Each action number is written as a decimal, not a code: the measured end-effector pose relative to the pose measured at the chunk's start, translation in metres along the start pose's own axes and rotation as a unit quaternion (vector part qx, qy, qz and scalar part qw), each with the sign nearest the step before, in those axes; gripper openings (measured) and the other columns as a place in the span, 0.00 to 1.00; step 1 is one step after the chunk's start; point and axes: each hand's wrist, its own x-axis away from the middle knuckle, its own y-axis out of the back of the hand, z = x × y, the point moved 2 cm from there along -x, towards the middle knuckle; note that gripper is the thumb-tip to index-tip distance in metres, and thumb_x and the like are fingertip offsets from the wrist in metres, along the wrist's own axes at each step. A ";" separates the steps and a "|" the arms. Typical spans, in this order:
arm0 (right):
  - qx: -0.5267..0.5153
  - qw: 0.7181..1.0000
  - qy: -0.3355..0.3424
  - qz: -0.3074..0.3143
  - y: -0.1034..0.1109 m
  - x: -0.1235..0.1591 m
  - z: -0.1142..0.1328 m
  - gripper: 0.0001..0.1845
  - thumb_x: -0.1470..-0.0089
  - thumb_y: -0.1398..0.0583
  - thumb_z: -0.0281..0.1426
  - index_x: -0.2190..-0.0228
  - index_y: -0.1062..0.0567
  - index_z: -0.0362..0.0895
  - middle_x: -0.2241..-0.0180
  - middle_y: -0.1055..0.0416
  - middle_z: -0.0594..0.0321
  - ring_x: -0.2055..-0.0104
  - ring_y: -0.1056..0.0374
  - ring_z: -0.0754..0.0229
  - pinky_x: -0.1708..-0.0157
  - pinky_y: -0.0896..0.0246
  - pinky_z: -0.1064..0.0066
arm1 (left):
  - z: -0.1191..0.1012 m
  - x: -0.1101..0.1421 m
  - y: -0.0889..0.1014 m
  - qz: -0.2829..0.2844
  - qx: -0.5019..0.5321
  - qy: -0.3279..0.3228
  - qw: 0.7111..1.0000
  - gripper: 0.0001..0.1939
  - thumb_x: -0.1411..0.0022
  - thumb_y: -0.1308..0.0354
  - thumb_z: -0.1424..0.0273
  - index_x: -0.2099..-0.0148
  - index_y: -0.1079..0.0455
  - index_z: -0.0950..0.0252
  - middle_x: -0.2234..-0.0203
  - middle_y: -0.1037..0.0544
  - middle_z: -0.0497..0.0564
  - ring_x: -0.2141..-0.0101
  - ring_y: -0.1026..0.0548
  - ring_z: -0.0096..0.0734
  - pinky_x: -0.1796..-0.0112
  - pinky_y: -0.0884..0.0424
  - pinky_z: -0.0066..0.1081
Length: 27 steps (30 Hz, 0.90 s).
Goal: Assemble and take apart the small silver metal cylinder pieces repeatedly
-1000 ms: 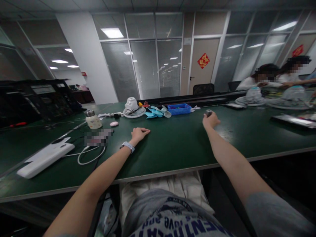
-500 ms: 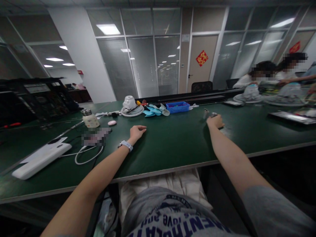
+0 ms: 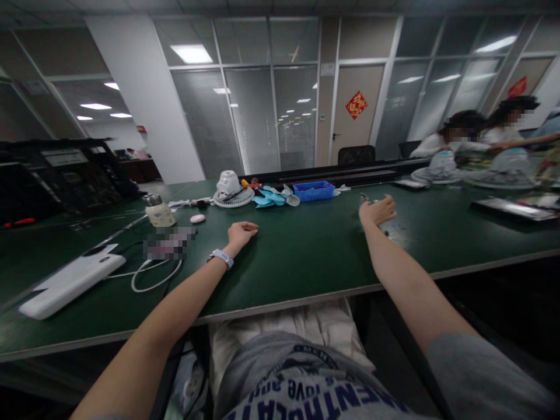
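Observation:
My left hand (image 3: 243, 232) rests on the green table, wearing a pale watch (image 3: 221, 257). Its fingers stretch loosely to the right, and I see nothing held in them. Farther right, my right hand (image 3: 378, 211) is over the table with its fingers partly spread. Just beyond it, small metallic parts (image 3: 363, 198) show, partly hidden by the hand and too blurred to name. A small dark piece (image 3: 385, 233) lies on the table beside the right wrist.
At the back stand a white fan part (image 3: 228, 184), light-blue fan blades (image 3: 270, 197) and a blue bin (image 3: 314, 191). On the left are a bottle (image 3: 159, 211), a pink oval object (image 3: 198, 219), a white device (image 3: 72, 287) and cables. Co-workers sit at the far right.
My right hand has shifted slightly left and up, and its fingers have spread. A metallic part visible beside that hand before is now mostly hidden. The left hand stays in place.

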 end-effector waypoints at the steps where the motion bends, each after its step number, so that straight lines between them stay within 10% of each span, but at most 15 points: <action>1: -0.007 1.000 0.014 -0.013 0.005 0.002 0.004 0.27 0.52 0.43 0.27 0.49 0.39 0.41 0.48 0.37 0.47 0.42 0.42 0.49 0.41 0.57 0.53 | 0.000 0.000 0.000 0.002 0.005 0.002 1.000 0.10 0.51 0.33 0.74 0.63 0.21 0.63 0.67 0.17 0.52 0.64 0.20 0.32 0.58 0.27 0.30; 9: -0.072 0.951 0.299 0.045 0.031 0.051 0.067 0.21 0.47 0.51 0.24 0.50 0.35 0.43 0.47 0.37 0.47 0.40 0.45 0.50 0.38 0.64 0.47 | -0.001 0.000 -0.001 0.032 0.024 0.022 0.999 0.12 0.52 0.33 0.74 0.62 0.20 0.62 0.66 0.17 0.52 0.63 0.20 0.33 0.59 0.27 0.30; 17: -0.222 0.739 0.575 0.272 0.042 0.176 0.121 0.14 0.45 0.47 0.27 0.56 0.29 0.43 0.53 0.30 0.54 0.46 0.37 0.55 0.42 0.51 0.59 | 0.002 -0.003 -0.005 0.009 0.096 0.019 0.995 0.14 0.52 0.35 0.73 0.60 0.21 0.62 0.64 0.18 0.52 0.61 0.21 0.33 0.56 0.28 0.29; 21: -0.172 0.677 0.578 0.422 0.035 0.229 0.138 0.21 0.44 0.41 0.36 0.50 0.29 0.42 0.49 0.29 0.54 0.48 0.34 0.52 0.47 0.42 0.60 | 0.002 -0.002 0.001 -0.116 0.074 0.065 0.988 0.11 0.48 0.39 0.70 0.60 0.21 0.61 0.64 0.18 0.51 0.60 0.22 0.36 0.57 0.30 0.32; 27: -0.085 0.698 0.510 0.496 0.012 0.265 0.153 0.16 0.40 0.44 0.36 0.54 0.22 0.49 0.54 0.24 0.62 0.52 0.29 0.54 0.51 0.37 0.65 | 0.003 -0.004 0.001 -0.137 0.056 0.073 0.986 0.10 0.48 0.41 0.72 0.62 0.23 0.63 0.65 0.19 0.52 0.62 0.23 0.34 0.59 0.32 0.30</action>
